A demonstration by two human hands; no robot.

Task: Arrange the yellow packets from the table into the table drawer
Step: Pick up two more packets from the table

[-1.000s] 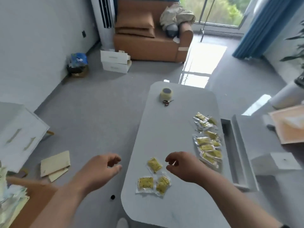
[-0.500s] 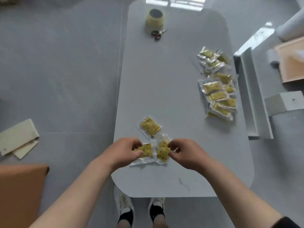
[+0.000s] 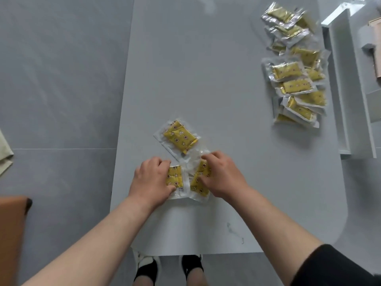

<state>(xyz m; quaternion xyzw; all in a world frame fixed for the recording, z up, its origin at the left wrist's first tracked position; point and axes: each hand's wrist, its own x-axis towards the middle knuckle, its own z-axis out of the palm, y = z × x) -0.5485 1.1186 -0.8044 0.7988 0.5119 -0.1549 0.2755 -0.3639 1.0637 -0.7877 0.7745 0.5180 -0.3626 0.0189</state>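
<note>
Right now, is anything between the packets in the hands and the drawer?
The pile of packets lies along most of the drawer. Bare table leads to its near end. Left hand grips the left packet, right hand the right packet.

On the pale grey rounded table [image 3: 206,58], the left hand [image 3: 151,178] grips a clear-wrapped yellow star-printed packet [image 3: 175,176]; the right hand [image 3: 221,178] grips the neighbouring packet [image 3: 201,182]. A third packet [image 3: 180,137] lies at 12 o'clock, and a packet heap [image 3: 296,79] lies at 2 o'clock beside the open white drawer [image 3: 346,79].
</note>
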